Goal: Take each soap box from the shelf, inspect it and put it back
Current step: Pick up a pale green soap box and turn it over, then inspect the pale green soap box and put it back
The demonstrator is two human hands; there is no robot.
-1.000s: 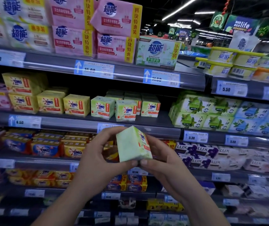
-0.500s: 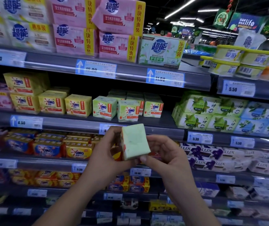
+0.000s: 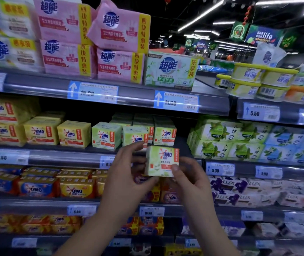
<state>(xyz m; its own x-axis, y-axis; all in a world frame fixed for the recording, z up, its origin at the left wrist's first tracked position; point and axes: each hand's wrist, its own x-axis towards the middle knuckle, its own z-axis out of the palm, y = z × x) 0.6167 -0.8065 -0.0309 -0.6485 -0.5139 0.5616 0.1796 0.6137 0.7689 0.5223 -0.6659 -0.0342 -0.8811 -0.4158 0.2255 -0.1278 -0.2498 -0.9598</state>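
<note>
**Hands hold a green soap box before the shelf**

Both hands grip one green soap box (image 3: 162, 161) in front of the shelf (image 3: 55, 156). The left hand (image 3: 127, 174) has its fingers closed on the box's left side and lower left corner, thumb reaching up near the top edge. The right hand (image 3: 190, 179) pinches the lower right corner, its thumb pressed on the printed front. That front faces the camera, upright, with the OMO logo and a red strip down its right edge in plain sight.

The box is off the shelf, just near of and below the row of matching green boxes (image 3: 134, 137) on the middle shelf. Left of that row sit yellow boxes (image 3: 73, 133). To the right are green and blue leaf-printed packs (image 3: 226, 141). On the shelf above stand large pink packs (image 3: 119, 34) and one pale green pack (image 3: 171, 71). Below, behind the wrists, lie red and yellow bars (image 3: 75, 189) at left and purple-and-white LUX boxes (image 3: 239, 191) at right. Blue price tags (image 3: 92, 92) line the shelf edges.
</note>
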